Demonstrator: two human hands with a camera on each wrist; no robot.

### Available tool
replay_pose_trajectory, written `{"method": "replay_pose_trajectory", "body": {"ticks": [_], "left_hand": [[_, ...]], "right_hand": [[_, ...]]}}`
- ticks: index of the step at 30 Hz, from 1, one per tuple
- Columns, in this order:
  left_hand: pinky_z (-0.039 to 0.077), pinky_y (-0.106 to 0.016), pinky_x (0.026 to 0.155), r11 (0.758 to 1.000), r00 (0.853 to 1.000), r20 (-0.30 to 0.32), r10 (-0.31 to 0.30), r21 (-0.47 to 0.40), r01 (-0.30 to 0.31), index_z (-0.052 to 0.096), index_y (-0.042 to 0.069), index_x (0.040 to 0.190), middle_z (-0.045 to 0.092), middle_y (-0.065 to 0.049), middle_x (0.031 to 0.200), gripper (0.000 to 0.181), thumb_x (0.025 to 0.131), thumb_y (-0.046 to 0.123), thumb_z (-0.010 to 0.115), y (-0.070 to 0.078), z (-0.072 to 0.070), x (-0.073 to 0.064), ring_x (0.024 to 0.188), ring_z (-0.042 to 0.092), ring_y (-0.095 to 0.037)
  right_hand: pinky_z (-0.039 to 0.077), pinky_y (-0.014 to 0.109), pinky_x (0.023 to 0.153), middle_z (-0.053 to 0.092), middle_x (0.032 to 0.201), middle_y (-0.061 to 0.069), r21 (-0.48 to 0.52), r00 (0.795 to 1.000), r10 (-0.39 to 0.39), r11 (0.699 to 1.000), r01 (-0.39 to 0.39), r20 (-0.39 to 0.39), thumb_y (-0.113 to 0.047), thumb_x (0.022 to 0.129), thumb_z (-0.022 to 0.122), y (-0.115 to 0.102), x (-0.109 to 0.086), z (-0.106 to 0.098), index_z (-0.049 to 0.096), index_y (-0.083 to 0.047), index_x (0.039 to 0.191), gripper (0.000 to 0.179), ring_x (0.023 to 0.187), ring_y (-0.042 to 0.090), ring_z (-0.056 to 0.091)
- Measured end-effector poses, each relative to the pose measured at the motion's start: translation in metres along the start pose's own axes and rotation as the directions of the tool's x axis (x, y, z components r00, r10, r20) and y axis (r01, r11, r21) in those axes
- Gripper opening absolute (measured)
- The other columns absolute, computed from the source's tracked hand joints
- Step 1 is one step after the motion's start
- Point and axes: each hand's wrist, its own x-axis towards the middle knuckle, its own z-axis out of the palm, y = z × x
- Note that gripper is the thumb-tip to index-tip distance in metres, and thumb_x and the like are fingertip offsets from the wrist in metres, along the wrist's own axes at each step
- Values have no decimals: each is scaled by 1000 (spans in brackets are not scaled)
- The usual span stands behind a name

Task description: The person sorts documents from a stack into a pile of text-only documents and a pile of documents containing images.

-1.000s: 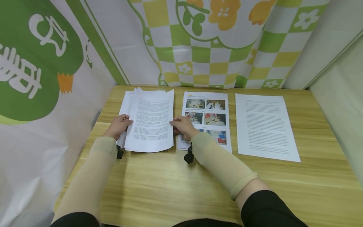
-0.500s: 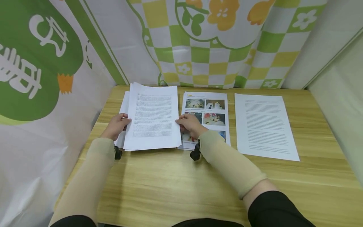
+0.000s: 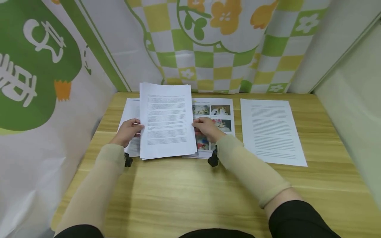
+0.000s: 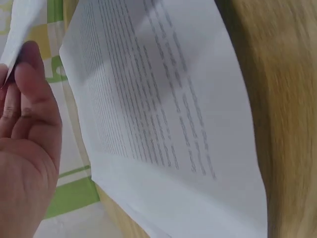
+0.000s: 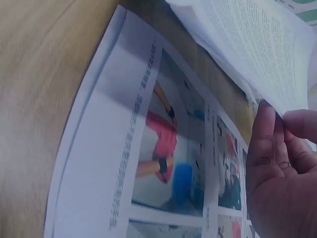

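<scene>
From here the paper sheaf (image 3: 167, 120) looks light, floppy, easily creased; the left grip (image 3: 126, 133) and right grip (image 3: 209, 129) pinch opposite edges above the table (image 3: 178, 188), about midway, a sensible hold against sagging.

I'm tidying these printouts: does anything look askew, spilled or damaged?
The held paper stack has staggered edges at its lower right corner, so it looks unsquared. The rightmost text page sits a little askew, its near edge slanting. No spill or tear shows.
</scene>
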Motion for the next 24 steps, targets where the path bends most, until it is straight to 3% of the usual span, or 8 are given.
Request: {"method": "replay_pose_trajectory", "body": {"ticks": [5,10,24], "left_hand": [[56,-32,71,999,999,49,-12,-40,14,50,-11,115,59,-11,97,25,95,3,55,-1,7,3,79,60,-14],[56,-28,71,997,996,77,-37,-67,42,50,-14,119,53,-16,107,30,96,4,54,2,15,7,78,59,-13],[57,-34,73,998,995,99,-13,-68,20,53,-12,118,57,-17,105,27,96,4,55,15,43,13,80,61,-17]], "right_hand": [[52,43,87,60,106,14,-21,1000,-11,1000,11,4,-9,97,57,-1,-3,-13,56,1,118,23,79,17,60],[52,44,87,61,105,15,-56,1000,-6,998,5,-12,-9,97,57,-3,-8,-25,55,-2,118,22,78,18,63],[52,41,87,56,110,16,-140,1000,5,990,-8,-23,-8,97,56,-1,-17,-56,52,3,119,25,79,17,59]]}}
